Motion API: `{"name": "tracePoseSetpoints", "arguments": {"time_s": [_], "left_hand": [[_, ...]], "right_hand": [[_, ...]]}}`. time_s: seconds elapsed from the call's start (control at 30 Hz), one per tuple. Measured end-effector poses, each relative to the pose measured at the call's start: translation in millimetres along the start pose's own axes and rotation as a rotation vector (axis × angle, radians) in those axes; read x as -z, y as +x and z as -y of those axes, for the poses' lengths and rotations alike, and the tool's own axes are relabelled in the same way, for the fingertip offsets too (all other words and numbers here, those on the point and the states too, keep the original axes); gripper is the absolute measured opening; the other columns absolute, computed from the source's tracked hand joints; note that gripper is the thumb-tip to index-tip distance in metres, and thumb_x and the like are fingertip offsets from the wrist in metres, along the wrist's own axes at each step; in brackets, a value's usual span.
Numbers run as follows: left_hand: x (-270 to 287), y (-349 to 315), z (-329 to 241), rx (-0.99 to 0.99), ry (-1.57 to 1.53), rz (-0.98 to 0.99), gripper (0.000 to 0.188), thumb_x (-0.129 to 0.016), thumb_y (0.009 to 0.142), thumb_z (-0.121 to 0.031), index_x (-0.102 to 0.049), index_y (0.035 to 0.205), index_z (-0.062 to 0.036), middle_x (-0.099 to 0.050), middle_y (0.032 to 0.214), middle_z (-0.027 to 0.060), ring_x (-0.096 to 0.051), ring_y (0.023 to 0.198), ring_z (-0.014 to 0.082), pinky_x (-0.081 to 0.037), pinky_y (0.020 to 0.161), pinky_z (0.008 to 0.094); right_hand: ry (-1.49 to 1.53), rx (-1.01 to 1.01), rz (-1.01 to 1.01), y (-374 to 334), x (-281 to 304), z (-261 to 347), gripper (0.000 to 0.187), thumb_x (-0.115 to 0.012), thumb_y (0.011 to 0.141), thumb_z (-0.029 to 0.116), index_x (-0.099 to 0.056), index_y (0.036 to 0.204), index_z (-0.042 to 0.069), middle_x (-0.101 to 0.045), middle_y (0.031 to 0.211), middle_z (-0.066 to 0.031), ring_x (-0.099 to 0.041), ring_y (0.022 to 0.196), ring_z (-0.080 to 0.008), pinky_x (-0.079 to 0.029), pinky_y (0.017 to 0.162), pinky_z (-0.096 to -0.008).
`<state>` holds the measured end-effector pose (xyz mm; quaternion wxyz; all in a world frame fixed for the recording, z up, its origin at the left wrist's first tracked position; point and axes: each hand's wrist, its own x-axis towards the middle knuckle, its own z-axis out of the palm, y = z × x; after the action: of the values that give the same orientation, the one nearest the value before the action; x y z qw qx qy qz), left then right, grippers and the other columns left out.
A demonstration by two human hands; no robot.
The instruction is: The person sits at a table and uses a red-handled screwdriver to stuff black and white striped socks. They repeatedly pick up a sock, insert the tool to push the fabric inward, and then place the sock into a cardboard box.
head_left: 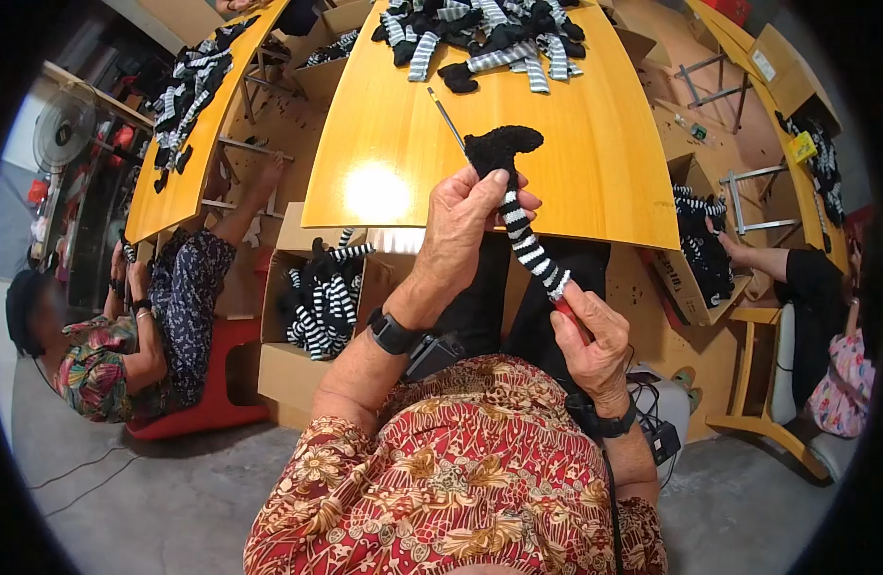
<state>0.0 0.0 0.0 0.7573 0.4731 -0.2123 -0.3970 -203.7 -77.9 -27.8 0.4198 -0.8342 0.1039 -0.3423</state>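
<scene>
Between my two hands hangs a small knitted striped leg (pixel 527 244), banded black and white, with a black boot-shaped foot (pixel 499 149). My left hand (pixel 470 206) is closed round it just below the foot, thumb pressed on the knit. At its frayed white lower end, my right hand (pixel 595 340) pinches the edge together with a red piece (pixel 568 311) that looks like a handle, mostly hidden by the fingers. A thin metal rod (pixel 446 117) juts past the foot on its upper left. Whether rod and red piece are joined is hidden.
A pile of striped knitted pieces (pixel 499 43) covers the far end of the yellow table (pixel 393 134). Open boxes of similar pieces stand at left (pixel 288 369) and right (pixel 686 278). Seated people work on both sides, one on a red chair (pixel 211 393).
</scene>
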Motion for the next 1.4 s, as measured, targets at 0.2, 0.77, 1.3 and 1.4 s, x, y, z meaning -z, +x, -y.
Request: {"name": "tracePoseSetpoints", "arguments": {"time_s": [0.2,0.77,1.3,1.4], "left_hand": [[5,11,-1,-0.138,-0.159,-0.167,0.016,-0.054,0.097,-0.023,-0.059,0.093,-0.0084,-0.063,0.082,-0.0011,-0.063,0.076,0.0098,-0.054,0.066,0.0247],[-5,4,18,-0.074,-0.069,-0.098,0.037,-0.052,0.098,-0.034,-0.06,0.107,0.0007,-0.07,0.092,0.0125,-0.068,0.079,0.0157,-0.054,0.071,0.0265],[2,10,27,-0.203,-0.089,-0.301,0.015,-0.064,0.091,-0.023,-0.059,0.085,-0.0099,-0.065,0.076,-0.0014,-0.061,0.064,0.0066,-0.05,0.063,0.0204],[8,9,35,-0.076,-0.123,-0.195,0.018,-0.066,0.09,-0.026,-0.062,0.093,-0.0094,-0.065,0.078,-0.0007,-0.061,0.066,0.0073,-0.05,0.063,0.0211]], "right_hand": [[-0.019,0.012,-0.037,8,3,7,0.045,-0.065,0.076,-0.004,-0.061,0.121,0.001,-0.057,0.072,-0.0095,-0.055,0.058,-0.0206,-0.046,0.054,-0.0304],[-0.133,0.059,-0.041,-2,-19,-2,0.043,-0.065,0.076,-0.004,-0.061,0.118,-0.001,-0.055,0.07,-0.0094,-0.055,0.057,-0.0228,-0.046,0.053,-0.0323],[-0.103,0.014,-0.106,1,-23,-1,0.042,-0.064,0.079,-0.003,-0.06,0.12,-0.001,-0.057,0.074,-0.0113,-0.057,0.06,-0.0236,-0.047,0.055,-0.0325],[-0.231,0.037,-0.096,10,-19,0,0.039,-0.066,0.076,-0.003,-0.061,0.115,-0.001,-0.055,0.07,-0.0101,-0.055,0.058,-0.0246,-0.046,0.053,-0.0346]]}}
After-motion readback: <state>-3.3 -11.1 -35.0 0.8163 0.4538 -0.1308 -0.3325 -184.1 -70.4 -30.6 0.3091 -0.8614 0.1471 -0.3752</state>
